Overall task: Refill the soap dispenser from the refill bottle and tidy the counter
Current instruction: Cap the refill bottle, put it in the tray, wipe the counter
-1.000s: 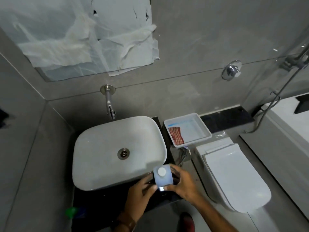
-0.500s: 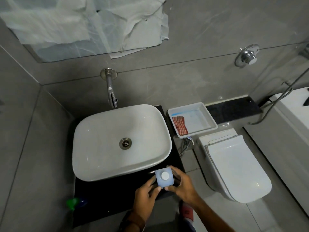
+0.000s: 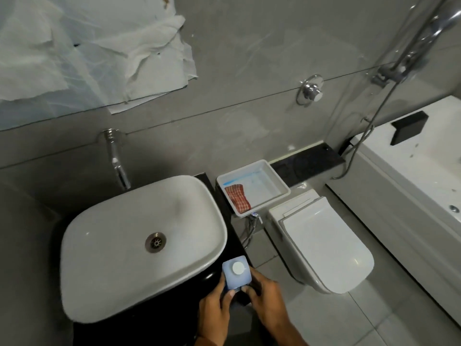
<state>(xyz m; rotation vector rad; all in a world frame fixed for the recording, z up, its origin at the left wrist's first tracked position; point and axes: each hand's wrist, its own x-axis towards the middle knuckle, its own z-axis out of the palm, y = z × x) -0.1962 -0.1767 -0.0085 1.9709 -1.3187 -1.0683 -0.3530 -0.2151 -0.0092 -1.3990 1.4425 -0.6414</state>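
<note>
While it stands at the front right corner of the black counter (image 3: 239,245), the pale blue refill bottle (image 3: 237,273) with its round white cap (image 3: 237,267) is gripped from both sides near its base: the left hand (image 3: 214,313) wraps its fingers around the bottle's left and near face, and the right hand (image 3: 268,299) closes on the right side, thumb tips almost meeting below the bottle. Both hands reach up from the lower edge of the view, so the bottle lies just beyond their fingertips and hides its own lower half behind them. No label or writing can be read on it; only the cap and shoulders show. Just left of the bottle, touching or nearly touching it, sits the white vessel basin (image 3: 139,245) with a metal drain (image 3: 155,242), and a chrome wall spout (image 3: 117,161) hangs over its far rim. Beyond the bottle, at the counter's far right end, a white tray (image 3: 277,181) holds a folded red checked cloth (image 3: 237,198). To the right stand a white toilet (image 3: 321,243) with its lid down, a chrome flush button (image 3: 310,89) on the grey wall, and a white bathtub (image 3: 409,176) with a hand shower hose (image 3: 374,126). Torn white sheeting (image 3: 87,46) covers the mirror above the basin.
</note>
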